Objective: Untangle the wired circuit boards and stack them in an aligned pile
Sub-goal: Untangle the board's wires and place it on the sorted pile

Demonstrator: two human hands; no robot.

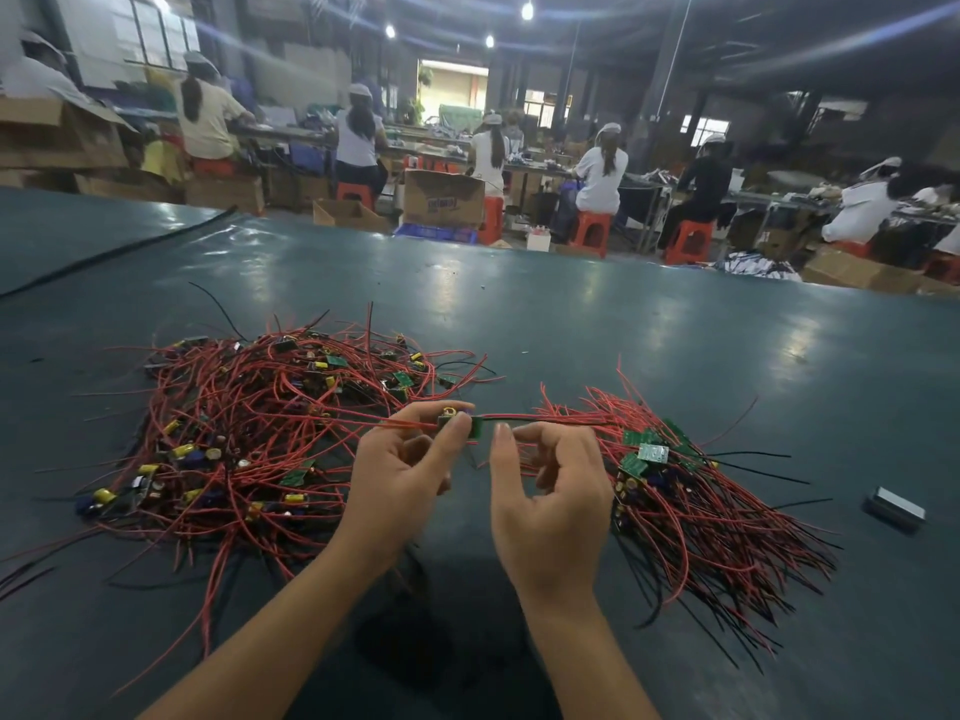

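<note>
Left hand (400,475) pinches board (477,427) — box (444,197) print unreadable.

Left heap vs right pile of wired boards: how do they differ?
1. The left heap is tangled, with wires crossing every way; in the right pile the wires run roughly parallel.
2. The left heap spreads wider; the right pile is narrower.
3. Boards lie scattered through the left heap; in the right pile they cluster at its far end.
Shared: red and black wires, green boards, both on the table.
</note>
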